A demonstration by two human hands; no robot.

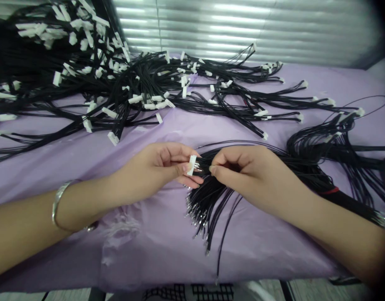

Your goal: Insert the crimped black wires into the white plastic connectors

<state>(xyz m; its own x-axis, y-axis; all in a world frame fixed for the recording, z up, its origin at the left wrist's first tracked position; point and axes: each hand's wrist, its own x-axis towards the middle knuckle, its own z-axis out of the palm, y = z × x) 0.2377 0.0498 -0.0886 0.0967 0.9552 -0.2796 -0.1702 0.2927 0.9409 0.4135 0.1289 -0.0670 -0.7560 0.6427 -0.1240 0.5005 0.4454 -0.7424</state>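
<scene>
Between the thumb and fingers of my left hand [167, 165] is a small white connector housing [191, 165]. Several black wires with silvery metal ends run into its right side. My right hand [242, 167] pinches black wire [206, 165] just right of the housing; how many strands it holds is hidden by the fingers. Below both hands a thick bundle of loose black wires [211, 200] fans out on the purple sheet, its bare crimped metal tips pointing down and left. The bundle passes beneath my right hand and wrist.
Black wire harnesses [139, 83] with white connectors are heaped along the back and left. Another wire bundle [324, 142] lies at the right, near a red tie [329, 190]. Purple sheeting [142, 251] covers the table; window blinds [211, 29] stand behind.
</scene>
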